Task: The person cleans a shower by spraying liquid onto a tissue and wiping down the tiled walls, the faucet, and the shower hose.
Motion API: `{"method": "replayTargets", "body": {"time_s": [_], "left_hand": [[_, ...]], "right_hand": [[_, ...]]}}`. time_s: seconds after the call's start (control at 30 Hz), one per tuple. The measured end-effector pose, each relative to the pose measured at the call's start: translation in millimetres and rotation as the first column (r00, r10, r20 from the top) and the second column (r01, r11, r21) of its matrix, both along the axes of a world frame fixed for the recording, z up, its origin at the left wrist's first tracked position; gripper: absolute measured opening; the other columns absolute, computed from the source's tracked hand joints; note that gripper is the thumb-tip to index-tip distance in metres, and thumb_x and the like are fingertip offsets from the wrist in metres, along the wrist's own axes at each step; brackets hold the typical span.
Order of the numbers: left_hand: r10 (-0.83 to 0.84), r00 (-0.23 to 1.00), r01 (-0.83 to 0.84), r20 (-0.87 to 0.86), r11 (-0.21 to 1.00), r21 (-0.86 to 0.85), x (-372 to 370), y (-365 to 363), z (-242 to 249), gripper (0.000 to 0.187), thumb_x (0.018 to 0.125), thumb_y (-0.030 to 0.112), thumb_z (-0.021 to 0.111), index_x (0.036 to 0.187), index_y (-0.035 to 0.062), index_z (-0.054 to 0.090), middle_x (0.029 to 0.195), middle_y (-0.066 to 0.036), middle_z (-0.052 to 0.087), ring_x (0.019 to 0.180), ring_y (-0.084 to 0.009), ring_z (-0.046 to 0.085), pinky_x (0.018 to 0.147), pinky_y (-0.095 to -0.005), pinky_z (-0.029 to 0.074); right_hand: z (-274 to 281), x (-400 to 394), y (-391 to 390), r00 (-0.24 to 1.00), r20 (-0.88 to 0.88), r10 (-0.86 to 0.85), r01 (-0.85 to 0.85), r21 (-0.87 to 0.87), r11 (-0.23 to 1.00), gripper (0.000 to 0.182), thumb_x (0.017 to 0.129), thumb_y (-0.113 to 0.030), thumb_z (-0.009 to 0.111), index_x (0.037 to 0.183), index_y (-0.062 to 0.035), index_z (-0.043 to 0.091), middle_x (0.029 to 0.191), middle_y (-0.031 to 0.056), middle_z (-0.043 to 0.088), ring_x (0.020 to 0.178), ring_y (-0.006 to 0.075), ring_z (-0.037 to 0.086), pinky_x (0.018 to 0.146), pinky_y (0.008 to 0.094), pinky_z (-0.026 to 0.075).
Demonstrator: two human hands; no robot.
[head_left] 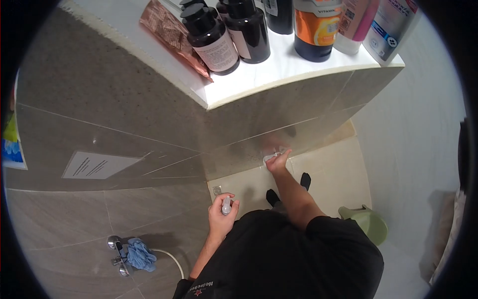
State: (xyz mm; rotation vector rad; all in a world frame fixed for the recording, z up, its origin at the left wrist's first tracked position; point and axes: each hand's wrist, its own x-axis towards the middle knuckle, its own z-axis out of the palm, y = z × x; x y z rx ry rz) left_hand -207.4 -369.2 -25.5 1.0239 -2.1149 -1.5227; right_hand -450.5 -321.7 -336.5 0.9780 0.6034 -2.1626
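Note:
My left hand (219, 217) is wrapped round a small bottle with a pale grey spray-type top (226, 205); most of its body is hidden in the palm. My right hand (279, 162) reaches forward and presses a white cloth or tissue (267, 158) against the lower grey tiled wall (239, 157). A faint reflection of that hand shows on the glossy tile.
Overhead, a white ledge (279, 74) carries several bottles, among them a black pump bottle (211, 42) and an orange tube (316, 30). A green bucket (373, 224) stands right. At left are a blue bath puff (141, 254), tap (117, 259) and floor drain (217, 190).

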Motion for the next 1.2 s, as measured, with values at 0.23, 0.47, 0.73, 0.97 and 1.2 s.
{"method": "replayTargets", "body": {"time_s": [0.23, 0.47, 0.73, 0.97, 1.2], "left_hand": [[0.038, 0.99, -0.022, 0.136, 0.993, -0.115, 23, -2, -8, 0.018, 0.086, 0.008, 0.075, 0.1, 0.0043, 0.063, 0.068, 0.001, 0.06, 0.059, -0.0055, 0.054, 0.054, -0.0241, 0.045], [0.013, 0.984, -0.005, 0.179, 0.999, -0.042, 23, 1, -6, 0.018, 0.086, 0.009, 0.075, 0.099, 0.004, 0.064, 0.067, 0.002, 0.058, 0.061, -0.0042, 0.049, 0.057, -0.0233, 0.042], [0.013, 0.994, -0.015, 0.112, 1.0, 0.01, 26, -6, -13, 0.017, 0.087, 0.008, 0.074, 0.1, 0.0043, 0.064, 0.066, 0.003, 0.059, 0.061, -0.0032, 0.049, 0.056, -0.0224, 0.042], [0.014, 1.0, -0.015, 0.013, 0.997, 0.07, 14, -3, -6, 0.019, 0.087, 0.008, 0.074, 0.101, 0.0043, 0.062, 0.07, 0.002, 0.062, 0.064, -0.0033, 0.054, 0.058, -0.0225, 0.043], [0.003, 0.998, -0.003, -0.059, 1.0, 0.009, 19, -11, -18, 0.016, 0.088, 0.007, 0.071, 0.101, 0.006, 0.062, 0.07, 0.002, 0.06, 0.059, -0.0056, 0.057, 0.053, -0.0237, 0.045]], "right_hand": [[-30, 32, -30, 0.969, 0.247, -0.007, -0.002, 0.037, 0.999, 0.098, 0.081, -0.092, 0.027, 0.147, -0.0202, 0.038, 0.112, -0.004, 0.058, 0.072, 0.0068, 0.047, 0.053, 0.0198, 0.033], [33, 41, -67, 0.954, 0.184, -0.235, 0.262, -0.139, 0.955, 0.096, 0.089, -0.084, 0.026, 0.147, -0.0077, 0.037, 0.146, 0.0082, 0.049, 0.136, 0.0263, 0.045, 0.118, 0.0376, 0.029], [240, 36, -16, 0.998, 0.057, 0.012, 0.014, -0.449, 0.894, 0.097, 0.093, -0.079, 0.02, 0.15, -0.0008, 0.03, 0.158, 0.0103, 0.034, 0.147, 0.0248, 0.027, 0.123, 0.0419, 0.009], [330, 27, 21, 0.958, -0.285, -0.006, -0.246, -0.835, 0.493, 0.096, 0.098, -0.07, 0.016, 0.149, 0.011, 0.022, 0.158, 0.0198, 0.028, 0.145, 0.0349, 0.027, 0.123, 0.0466, 0.012], [434, 18, 43, 0.952, -0.296, 0.075, -0.259, -0.651, 0.714, 0.089, 0.101, -0.064, 0.02, 0.151, 0.0094, 0.015, 0.16, 0.0252, 0.022, 0.149, 0.0394, 0.02, 0.123, 0.0541, 0.013]]}}
